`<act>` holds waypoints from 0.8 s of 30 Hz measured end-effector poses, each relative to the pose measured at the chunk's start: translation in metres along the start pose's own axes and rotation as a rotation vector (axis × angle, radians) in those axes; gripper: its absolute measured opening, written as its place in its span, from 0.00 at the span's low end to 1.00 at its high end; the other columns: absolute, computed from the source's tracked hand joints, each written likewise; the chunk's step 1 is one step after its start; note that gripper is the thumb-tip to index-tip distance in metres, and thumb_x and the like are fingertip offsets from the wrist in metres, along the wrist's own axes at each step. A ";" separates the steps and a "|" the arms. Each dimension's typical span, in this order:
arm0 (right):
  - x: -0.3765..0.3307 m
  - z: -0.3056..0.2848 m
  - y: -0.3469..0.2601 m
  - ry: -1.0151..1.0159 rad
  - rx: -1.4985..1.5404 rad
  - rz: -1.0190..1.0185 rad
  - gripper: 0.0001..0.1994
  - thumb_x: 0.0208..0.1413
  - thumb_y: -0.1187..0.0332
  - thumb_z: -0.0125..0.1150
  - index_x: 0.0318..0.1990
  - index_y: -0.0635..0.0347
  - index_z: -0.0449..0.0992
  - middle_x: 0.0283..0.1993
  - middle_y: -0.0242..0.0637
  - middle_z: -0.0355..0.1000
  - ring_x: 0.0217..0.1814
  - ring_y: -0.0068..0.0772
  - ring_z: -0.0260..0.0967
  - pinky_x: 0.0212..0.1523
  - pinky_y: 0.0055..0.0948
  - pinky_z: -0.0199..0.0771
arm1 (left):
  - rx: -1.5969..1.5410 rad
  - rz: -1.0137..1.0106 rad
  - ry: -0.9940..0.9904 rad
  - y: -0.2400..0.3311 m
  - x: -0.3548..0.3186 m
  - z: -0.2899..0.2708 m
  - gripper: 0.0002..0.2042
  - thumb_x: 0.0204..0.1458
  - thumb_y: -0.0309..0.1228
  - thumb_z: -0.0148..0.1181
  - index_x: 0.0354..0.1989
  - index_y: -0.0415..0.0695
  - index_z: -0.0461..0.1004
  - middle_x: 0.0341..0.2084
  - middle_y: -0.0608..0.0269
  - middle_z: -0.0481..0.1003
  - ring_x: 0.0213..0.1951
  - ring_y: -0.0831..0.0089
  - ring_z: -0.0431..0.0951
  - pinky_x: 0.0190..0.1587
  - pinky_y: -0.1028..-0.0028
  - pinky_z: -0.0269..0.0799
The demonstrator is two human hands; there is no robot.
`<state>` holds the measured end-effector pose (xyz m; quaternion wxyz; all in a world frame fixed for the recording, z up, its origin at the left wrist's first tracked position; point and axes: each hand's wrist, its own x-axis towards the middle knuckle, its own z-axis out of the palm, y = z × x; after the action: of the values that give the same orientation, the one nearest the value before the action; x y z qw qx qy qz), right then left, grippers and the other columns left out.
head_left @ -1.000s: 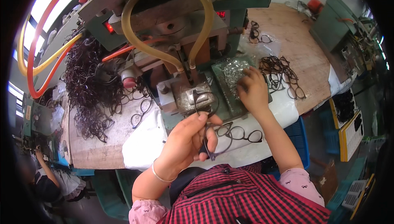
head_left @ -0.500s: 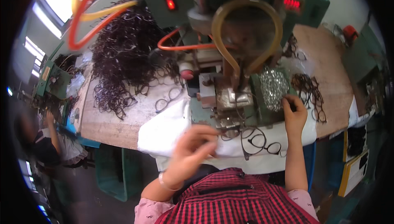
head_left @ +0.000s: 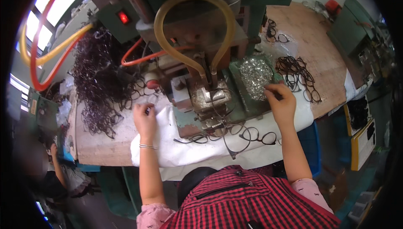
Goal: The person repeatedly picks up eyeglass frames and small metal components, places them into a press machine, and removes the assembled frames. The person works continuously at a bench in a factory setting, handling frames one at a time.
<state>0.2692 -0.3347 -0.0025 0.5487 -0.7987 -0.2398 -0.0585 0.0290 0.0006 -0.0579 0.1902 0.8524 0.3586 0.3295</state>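
Observation:
My left hand rests on the white cloth at the left of the green press machine, its fingertips pinched at a dark eyeglass frame near the big pile of frames. My right hand reaches to the tray of small shiny metal parts on the machine's right, fingers pinched at its edge. A frame lies on the machine's metal fixture under the yellow hose loop. More frames lie at the cloth's front edge.
A smaller heap of dark frames lies on the wooden bench to the right. Orange and yellow hoses arch at the left. Another person sits at lower left. Yellow-edged crates stand to the right.
My left hand, which held a frame near my chest, has reached out left to the frames beside the pile. My right hand stays at the tray of metal parts.

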 end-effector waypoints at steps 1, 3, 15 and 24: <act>-0.003 -0.008 0.005 0.024 0.020 0.048 0.06 0.46 0.78 0.64 0.34 0.64 0.80 0.33 0.37 0.76 0.37 0.30 0.72 0.40 0.24 0.70 | -0.035 0.042 0.065 0.007 0.000 -0.002 0.04 0.47 0.21 0.61 0.32 0.39 0.76 0.29 0.56 0.69 0.33 0.63 0.72 0.39 0.69 0.68; -0.008 -0.022 -0.003 -0.006 0.053 0.033 0.06 0.45 0.80 0.64 0.34 0.65 0.80 0.33 0.36 0.75 0.36 0.28 0.72 0.39 0.23 0.70 | -0.131 0.121 0.137 0.028 0.002 -0.016 0.04 0.52 0.19 0.56 0.36 0.36 0.71 0.30 0.56 0.69 0.32 0.64 0.71 0.37 0.72 0.67; 0.026 0.059 -0.095 -0.323 0.499 -0.065 0.16 0.47 0.73 0.64 0.45 0.65 0.74 0.34 0.34 0.78 0.40 0.22 0.73 0.46 0.24 0.69 | -0.683 -0.058 -0.217 0.117 -0.103 -0.030 0.06 0.57 0.15 0.49 0.37 0.38 0.61 0.38 0.55 0.72 0.43 0.71 0.73 0.48 0.73 0.69; 0.015 0.056 -0.111 -0.377 0.691 0.068 0.25 0.46 0.76 0.67 0.53 0.68 0.67 0.35 0.35 0.75 0.40 0.21 0.71 0.42 0.19 0.69 | -0.997 0.432 0.102 0.198 0.003 -0.101 0.06 0.60 0.22 0.50 0.44 0.38 0.66 0.36 0.54 0.73 0.36 0.65 0.75 0.29 0.69 0.77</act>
<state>0.2233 -0.2483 0.0750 0.7331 -0.5715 -0.3151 0.1915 0.0565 -0.1217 0.1260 0.4818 0.6960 -0.0156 0.5322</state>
